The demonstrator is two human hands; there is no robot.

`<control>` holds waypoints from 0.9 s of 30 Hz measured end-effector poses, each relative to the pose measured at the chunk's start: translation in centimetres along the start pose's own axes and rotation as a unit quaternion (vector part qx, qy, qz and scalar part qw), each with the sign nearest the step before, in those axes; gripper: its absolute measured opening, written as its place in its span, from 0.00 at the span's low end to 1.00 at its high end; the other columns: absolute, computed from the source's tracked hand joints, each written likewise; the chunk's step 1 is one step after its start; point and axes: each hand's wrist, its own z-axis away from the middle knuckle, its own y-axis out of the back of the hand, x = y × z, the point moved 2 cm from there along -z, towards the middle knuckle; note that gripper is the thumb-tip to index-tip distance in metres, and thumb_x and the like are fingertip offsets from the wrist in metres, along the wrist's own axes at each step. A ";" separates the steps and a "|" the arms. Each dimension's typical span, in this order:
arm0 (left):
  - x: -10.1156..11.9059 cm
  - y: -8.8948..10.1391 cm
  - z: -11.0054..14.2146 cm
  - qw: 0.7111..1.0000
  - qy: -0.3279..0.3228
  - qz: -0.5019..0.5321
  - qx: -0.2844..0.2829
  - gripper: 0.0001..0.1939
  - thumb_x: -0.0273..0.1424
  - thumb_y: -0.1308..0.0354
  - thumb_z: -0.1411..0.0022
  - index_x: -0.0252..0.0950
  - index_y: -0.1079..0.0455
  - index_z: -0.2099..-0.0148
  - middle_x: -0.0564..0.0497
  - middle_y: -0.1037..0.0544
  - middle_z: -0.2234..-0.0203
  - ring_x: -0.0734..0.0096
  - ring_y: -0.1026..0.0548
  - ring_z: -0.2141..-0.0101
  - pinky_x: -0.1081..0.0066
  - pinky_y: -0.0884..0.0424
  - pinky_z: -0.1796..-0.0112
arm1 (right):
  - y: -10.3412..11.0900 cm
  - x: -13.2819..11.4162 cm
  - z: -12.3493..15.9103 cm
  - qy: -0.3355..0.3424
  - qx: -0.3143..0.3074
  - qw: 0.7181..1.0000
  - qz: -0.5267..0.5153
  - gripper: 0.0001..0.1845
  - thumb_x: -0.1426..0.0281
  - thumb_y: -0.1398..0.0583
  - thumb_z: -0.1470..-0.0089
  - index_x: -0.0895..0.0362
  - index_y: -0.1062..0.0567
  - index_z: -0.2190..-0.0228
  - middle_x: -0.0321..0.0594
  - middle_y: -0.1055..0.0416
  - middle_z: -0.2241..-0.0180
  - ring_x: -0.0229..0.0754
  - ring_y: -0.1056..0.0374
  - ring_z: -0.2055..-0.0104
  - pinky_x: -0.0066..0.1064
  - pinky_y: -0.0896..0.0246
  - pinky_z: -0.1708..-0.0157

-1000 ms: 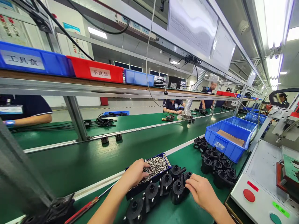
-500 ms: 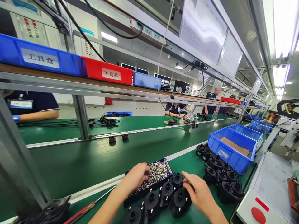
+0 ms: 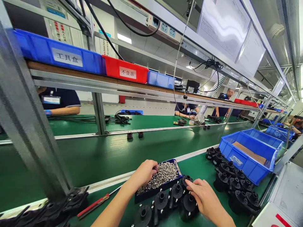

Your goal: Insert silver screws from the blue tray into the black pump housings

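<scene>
And there goes my left hand (image 3: 145,173) in the head view, now nearer the far edge of the screw box (image 3: 147,196), curled among the screws (image 3: 167,172), though whether it pinches one I can't tell. My right hand (image 3: 204,194), loosely bent, now dips to the black housing (image 3: 186,177) at the box's near right corner on the workbench (image 3: 197,167), its grip hidden. Light touch, I'd say: one screw at a time, housing steadied, the other housings (image 3: 161,201) un-nudged.
</scene>
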 end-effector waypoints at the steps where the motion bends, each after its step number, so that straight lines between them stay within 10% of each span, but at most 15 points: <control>1: 0.0 0.3 0.1 1.000 0.006 0.015 0.008 0.07 0.23 0.45 0.44 0.37 0.26 0.69 0.48 0.20 0.70 0.60 0.25 0.66 0.68 0.39 0.64 | 0.4 -0.2 0.1 0.007 0.005 1.000 -0.006 0.33 0.80 0.49 0.33 0.48 0.40 0.31 0.41 0.20 0.50 0.49 0.29 0.50 0.42 0.30 0.52; 13: 2.3 1.0 0.6 0.953 -0.034 0.300 -0.018 0.26 0.54 0.38 0.45 0.33 0.29 0.63 0.51 0.27 0.71 0.69 0.32 0.70 0.70 0.35 0.65 | -1.4 -4.5 -3.3 -0.028 0.193 0.973 -0.121 0.14 0.75 0.40 0.33 0.51 0.24 0.49 0.41 0.21 0.52 0.47 0.25 0.50 0.38 0.27 0.49; 19: 5.6 -0.1 2.1 0.891 -0.032 0.444 -0.084 0.29 0.51 0.25 0.50 0.31 0.27 0.62 0.53 0.28 0.71 0.73 0.35 0.70 0.73 0.38 0.65 | -1.7 -7.0 -7.1 -0.058 0.245 0.950 -0.183 0.21 0.75 0.28 0.45 0.52 0.23 0.51 0.41 0.22 0.52 0.47 0.26 0.55 0.36 0.30 0.54; 27: 9.3 -1.5 3.9 0.908 -0.069 0.398 -0.107 0.20 0.46 0.31 0.42 0.33 0.28 0.64 0.53 0.28 0.73 0.73 0.35 0.71 0.72 0.39 0.67 | -0.8 -7.4 -4.3 -0.126 0.204 0.938 -0.249 0.06 0.76 0.38 0.38 0.53 0.23 0.65 0.33 0.24 0.67 0.38 0.30 0.67 0.29 0.39 0.65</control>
